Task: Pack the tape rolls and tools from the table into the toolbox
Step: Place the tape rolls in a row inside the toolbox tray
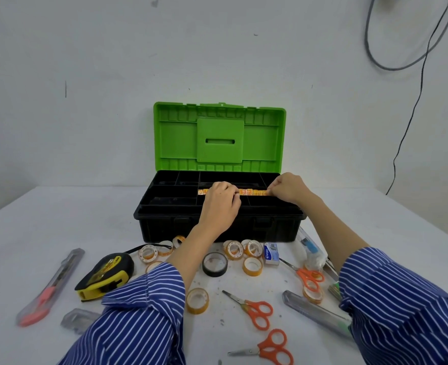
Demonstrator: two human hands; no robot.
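Over the open toolbox, both hands, left and right, pinch a row of tape rolls above a long tray slot; keeping the row level and squeezed endwise should seat it cleanly.

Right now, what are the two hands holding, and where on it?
Both hold one row of orange-labelled tape rolls over the black toolbox tray: left hand near its left end, right hand pinching its right end.
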